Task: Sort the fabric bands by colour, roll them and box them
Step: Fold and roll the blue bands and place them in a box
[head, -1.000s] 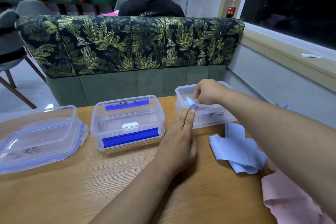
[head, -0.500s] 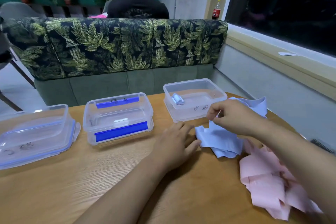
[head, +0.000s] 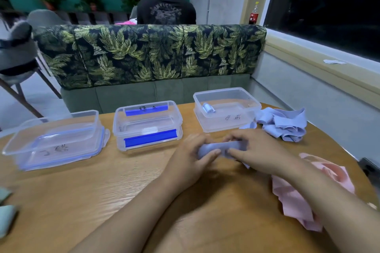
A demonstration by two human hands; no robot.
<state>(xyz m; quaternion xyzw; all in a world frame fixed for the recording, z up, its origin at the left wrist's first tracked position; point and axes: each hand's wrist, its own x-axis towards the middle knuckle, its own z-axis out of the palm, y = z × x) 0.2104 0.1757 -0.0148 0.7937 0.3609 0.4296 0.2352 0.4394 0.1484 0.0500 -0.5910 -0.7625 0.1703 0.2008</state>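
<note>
Since half a second ago the right hand (head: 255, 152) has come back from the blue pile (head: 281, 127) with one band (head: 221, 147). The left hand (head: 191, 158), which lay flat on the desk (head: 102, 191), has lifted to meet it. The band is now stretched between the two hands, just in front of the right box (head: 224, 124).

Each grip is clamped on the band. The left thumb and fingers pinch its left end and the right fingers curl over its right end. What lies under the right palm is hidden.

One blue roll (head: 208, 107) lies alone in the far left corner of the right box. So one blue band is boxed, and the second looks about to be rolled. The blue pile sits just right of that box. The pink pile (head: 308, 187) lies by the right forearm, unsorted. No bands show in the middle box (head: 148, 125) or the left box (head: 55, 139), so most of the task is still to do.
</note>
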